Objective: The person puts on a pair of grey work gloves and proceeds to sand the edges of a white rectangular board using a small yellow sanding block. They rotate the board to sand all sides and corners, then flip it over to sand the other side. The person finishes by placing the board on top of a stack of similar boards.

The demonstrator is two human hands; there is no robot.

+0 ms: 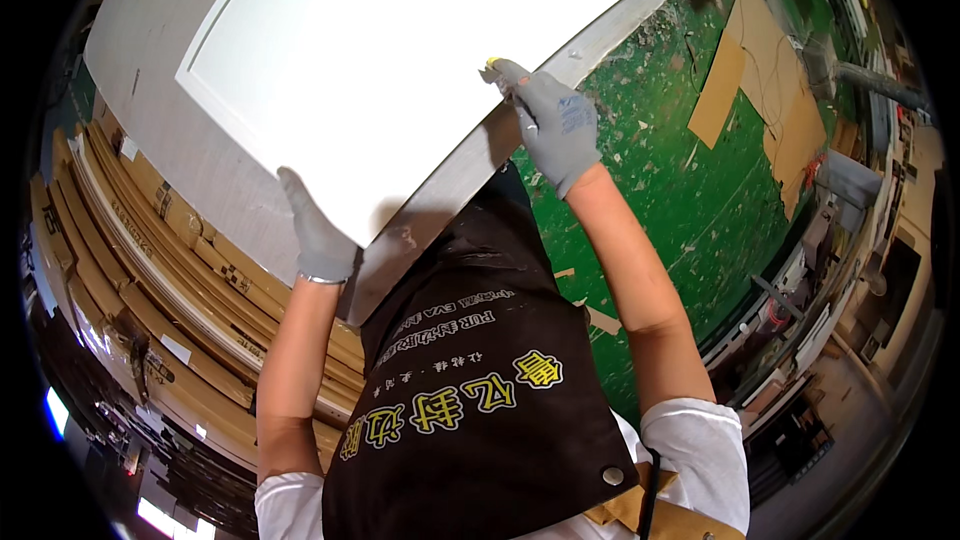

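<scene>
A white panel (322, 90) with a raised border along its far-left side lies flat on a grey worktable (442, 199), its near corner close to my apron. My left hand (321, 232), in a grey glove, holds the panel by its short left edge near that corner. Over the long right edge is my right hand (559, 116), gloved in grey as well. Its fingers pinch a small crumpled greyish piece (493, 77) against the panel's edge; what it is exactly is hard to make out. A bit of yellow shows at the fingertips.
Long cardboard packages (187, 270) are stacked to the left of the table. The green floor (637, 240) at right is scuffed and littered with scraps. Flat cardboard sheets (772, 97) lie on it, near a metal pipe (881, 82). My dark apron (480, 390) bears writing.
</scene>
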